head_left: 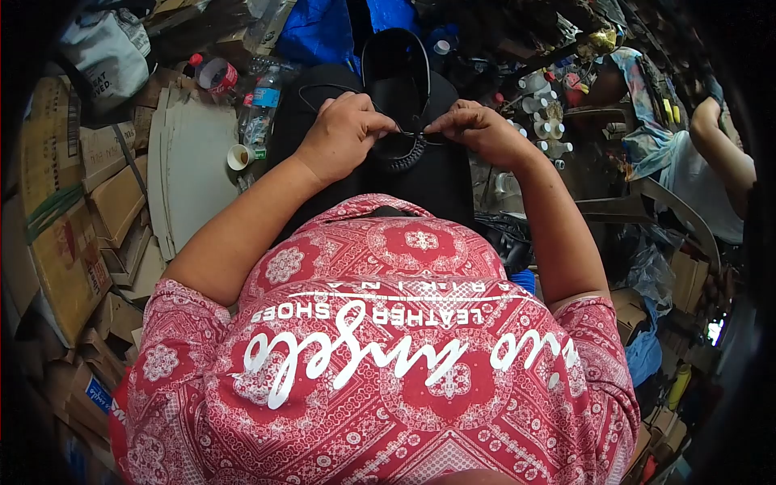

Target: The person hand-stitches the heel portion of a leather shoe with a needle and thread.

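Note:
A black shoe with an open top lies on my dark-clothed lap, its ribbed black end toward me. At its left side, my left hand pinches a thin black cord, thumb and forefinger together. My right hand closes its fingertips on the same dark cord at the shoe's right side. The two pinches are a short gap apart, over the shoe. A loop of thin cord extends above my left hand.
Plastic bottles and a small cup stand at the left beside a pale board. Flattened cardboard is farther left. Small clear bottles lie to the right, and another person's arm shows at the far right.

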Action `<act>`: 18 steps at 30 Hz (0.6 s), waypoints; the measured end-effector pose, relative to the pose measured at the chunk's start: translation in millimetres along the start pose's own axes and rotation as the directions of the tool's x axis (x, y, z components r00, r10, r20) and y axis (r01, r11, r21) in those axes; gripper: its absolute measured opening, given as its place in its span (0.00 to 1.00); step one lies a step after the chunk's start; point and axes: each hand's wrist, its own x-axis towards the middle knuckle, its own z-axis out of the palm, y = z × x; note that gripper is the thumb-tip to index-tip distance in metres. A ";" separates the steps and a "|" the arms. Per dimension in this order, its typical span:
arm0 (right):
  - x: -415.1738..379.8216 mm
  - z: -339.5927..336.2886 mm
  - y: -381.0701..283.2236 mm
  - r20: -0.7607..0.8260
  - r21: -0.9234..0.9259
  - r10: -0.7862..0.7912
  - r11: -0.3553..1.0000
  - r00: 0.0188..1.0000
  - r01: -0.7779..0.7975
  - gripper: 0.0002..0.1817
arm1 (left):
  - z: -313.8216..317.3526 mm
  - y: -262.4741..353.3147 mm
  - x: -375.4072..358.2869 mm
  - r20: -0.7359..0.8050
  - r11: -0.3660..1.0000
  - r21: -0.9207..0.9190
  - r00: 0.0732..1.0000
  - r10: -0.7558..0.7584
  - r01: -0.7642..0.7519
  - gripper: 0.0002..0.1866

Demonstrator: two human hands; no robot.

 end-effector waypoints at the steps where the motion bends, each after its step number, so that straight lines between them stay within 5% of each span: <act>1: 0.0 0.3 0.2 -0.002 0.005 0.010 1.000 1.000 -0.010 0.14 | 0.3 0.4 0.0 0.000 1.000 -0.002 1.000 0.000 0.000 0.10; 8: 1.2 1.2 2.1 0.013 0.040 0.039 0.998 0.999 -0.040 0.16 | 2.6 -2.1 10.2 0.116 0.991 -0.063 0.988 -0.106 0.114 0.06; 12: -0.4 1.5 0.3 0.007 0.034 0.015 0.999 1.000 -0.015 0.16 | -6.4 4.8 19.7 0.137 0.999 -0.006 0.990 0.044 -0.044 0.08; 14: -4.8 4.7 -6.4 -0.044 -0.129 0.008 0.991 0.999 -0.013 0.15 | -10.2 15.9 11.4 0.126 0.992 0.074 0.988 0.094 -0.104 0.10; 18: -9.0 17.1 -7.3 -0.127 0.009 0.068 0.998 0.990 -0.067 0.15 | -10.0 20.3 -3.0 0.057 0.989 0.058 0.989 -0.137 0.133 0.09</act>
